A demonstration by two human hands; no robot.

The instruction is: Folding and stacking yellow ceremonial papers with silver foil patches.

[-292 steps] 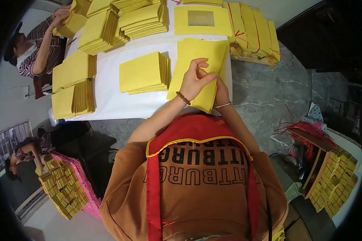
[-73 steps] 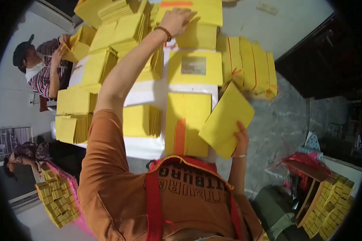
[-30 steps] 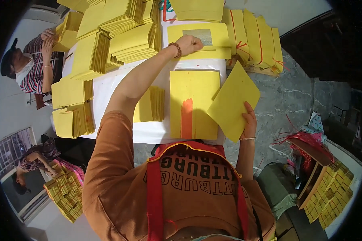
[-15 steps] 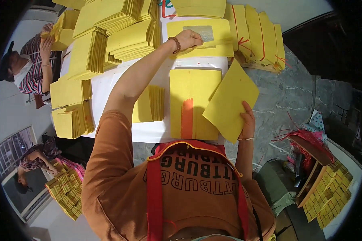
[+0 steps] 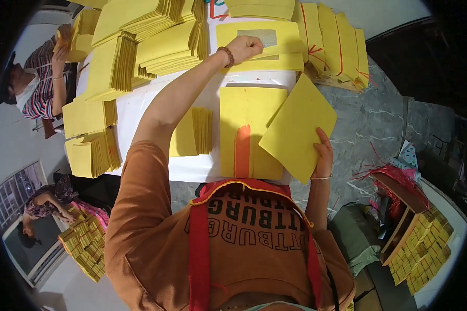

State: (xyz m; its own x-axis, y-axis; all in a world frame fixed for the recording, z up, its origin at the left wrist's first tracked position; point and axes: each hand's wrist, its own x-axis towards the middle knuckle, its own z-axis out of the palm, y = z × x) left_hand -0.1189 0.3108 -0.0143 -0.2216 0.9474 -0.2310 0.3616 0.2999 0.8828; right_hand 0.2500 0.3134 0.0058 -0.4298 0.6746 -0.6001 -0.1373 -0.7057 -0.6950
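Observation:
My left hand reaches to the far side of the table and pinches the near part of a yellow paper sheet with a silver rectangle on it. Another bit of silver shows below the pinched fold. In my right hand is a single plain yellow sheet, held tilted by its right corner, thumb under and fingers apart along it. Its left side overlaps a flat stack of yellow paper that bears an orange-red strip and lies right in front of me.
Folded yellow paper bundles crowd the white table's left side. Red-tied bundles stand at the far right. Two people work at the left. A wooden stool with red strings and a block of small yellow bundles stand right.
My left hand has risen slightly with the pinched paper, and a little more silver shows beneath it. The sheet in my right hand has shifted only slightly.

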